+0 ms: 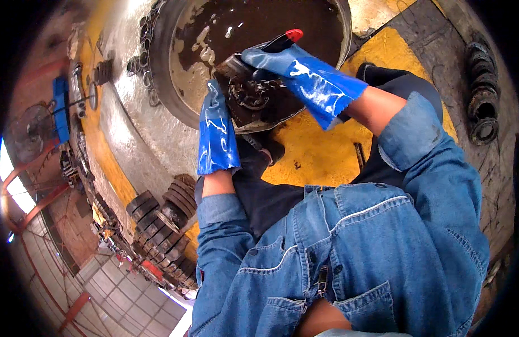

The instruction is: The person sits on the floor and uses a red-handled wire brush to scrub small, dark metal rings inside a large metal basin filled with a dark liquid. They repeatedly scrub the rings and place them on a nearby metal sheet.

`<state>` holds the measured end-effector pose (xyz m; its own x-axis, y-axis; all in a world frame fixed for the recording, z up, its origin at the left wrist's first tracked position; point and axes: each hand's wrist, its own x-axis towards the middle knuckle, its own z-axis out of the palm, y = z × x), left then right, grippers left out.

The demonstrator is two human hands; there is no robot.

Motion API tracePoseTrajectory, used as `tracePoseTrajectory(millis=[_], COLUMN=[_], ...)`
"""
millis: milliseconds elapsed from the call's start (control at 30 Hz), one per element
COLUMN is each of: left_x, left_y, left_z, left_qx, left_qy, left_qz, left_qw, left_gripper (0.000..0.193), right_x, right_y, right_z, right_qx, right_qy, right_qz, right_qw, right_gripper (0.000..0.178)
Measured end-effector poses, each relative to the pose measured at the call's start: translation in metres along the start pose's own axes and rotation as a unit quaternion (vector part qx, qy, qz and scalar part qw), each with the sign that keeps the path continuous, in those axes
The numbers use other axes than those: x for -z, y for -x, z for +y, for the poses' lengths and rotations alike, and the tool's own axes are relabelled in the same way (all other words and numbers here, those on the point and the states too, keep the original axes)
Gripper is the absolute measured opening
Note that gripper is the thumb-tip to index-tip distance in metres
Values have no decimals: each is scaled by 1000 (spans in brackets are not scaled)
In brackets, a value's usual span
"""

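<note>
We see both of the person's hands in blue rubber gloves, working close together over a dirty round metal part (pixel 254 98). The left hand (pixel 216 126) is closed on the near left edge of that part, its fingers wrapped under the rim so that the disc is propped up and tilted toward the person. The right hand (pixel 296 70) is just above and to the right of it, closed around a brush (pixel 265 53) with a black and red handle; the handle end sticks out past the knuckles, and the bristles press on the upper left of the part, just beyond the left hand's fingertips. The part itself sits between the two hands, and we make out a ring of small holes and a central hub, all dark with grime. Just beyond both hands lies a large round basin (pixel 169 84) filled with dark brown liquid with pale foam on it, and the part is held over its near rim. Below the hands, toward the person, the floor is painted yellow (pixel 321 151). Off to the left of the left hand, a little nearer the person, stands a stack of dark ring-shaped parts (pixel 164 219). Far to the right of the right hand, another pile of dark rings (pixel 483 106) rests on the grey floor.
</note>
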<state>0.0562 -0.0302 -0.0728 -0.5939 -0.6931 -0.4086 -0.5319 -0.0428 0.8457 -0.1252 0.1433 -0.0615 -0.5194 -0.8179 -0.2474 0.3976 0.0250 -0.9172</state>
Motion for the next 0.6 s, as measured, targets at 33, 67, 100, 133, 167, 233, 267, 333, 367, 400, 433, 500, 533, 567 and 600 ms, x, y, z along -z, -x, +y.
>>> tracePoseTrajectory(millis=[33, 67, 100, 133, 167, 233, 267, 333, 367, 400, 433, 500, 533, 567, 600], left_x=[-1, -2, -3, 0, 2, 3, 6, -2, -8, -13, -17, -23, -25, -26, -25], left_y=[-4, -5, -6, -7, -9, -9, -7, 10, 17, 23, 27, 30, 32, 34, 30], left_z=[1, 1, 1, -3, -4, -7, -6, 5, 13, 19, 26, 37, 40, 41, 34], left_qx=[0, 0, -1, 4, 6, 0, -12, -113, -110, -106, -103, -108, -115, -121, -127], left_qy=[0, 0, -1, -2, -2, -10, -14, -70, -71, -72, -72, -86, -100, -114, -132], left_qz=[1, 1, -1, 7, 11, 13, 12, -5, 1, 7, 11, -14, -10, -6, 13], left_qw=[1000, 1000, 1000, 1000, 1000, 1000, 1000, 991, 991, 992, 992, 990, 988, 986, 983], left_gripper=[59, 59, 59, 59, 59, 59, 59, 56, 55, 54, 53, 51, 51, 51, 51], right_x=[-6, -5, -2, 3, 3, 0, -1, 6, 6, 8, 5, -5, -6, -5, -5], right_y=[1, 0, -2, 0, 3, 11, 6, 3, 9, 8, 8, -4, -2, 0, 2], right_z=[7, 12, 16, 4, -16, -43, -38, -25, -20, -18, -12, -4, 0, 4, 7], right_qx=[27, 19, 11, -49, -58, -77, -44, 67, 181, 215, 270, 326, 269, 210, 149], right_qy=[-72, -6, 61, 135, 222, 388, 442, 552, 563, 567, 506, 644, 625, 603, 577], right_qz=[-2, 5, 12, -13, 12, 66, 63, -28, -72, -156, -159, -129, -113, -96, -79], right_qw=[997, 1000, 998, 989, 973, 916, 894, 831, 803, 780, 804, 680, 724, 764, 799], right_gripper=[40, 44, 47, 46, 43, 38, 36, 32, 30, 25, 22, 20, 20, 21, 23])
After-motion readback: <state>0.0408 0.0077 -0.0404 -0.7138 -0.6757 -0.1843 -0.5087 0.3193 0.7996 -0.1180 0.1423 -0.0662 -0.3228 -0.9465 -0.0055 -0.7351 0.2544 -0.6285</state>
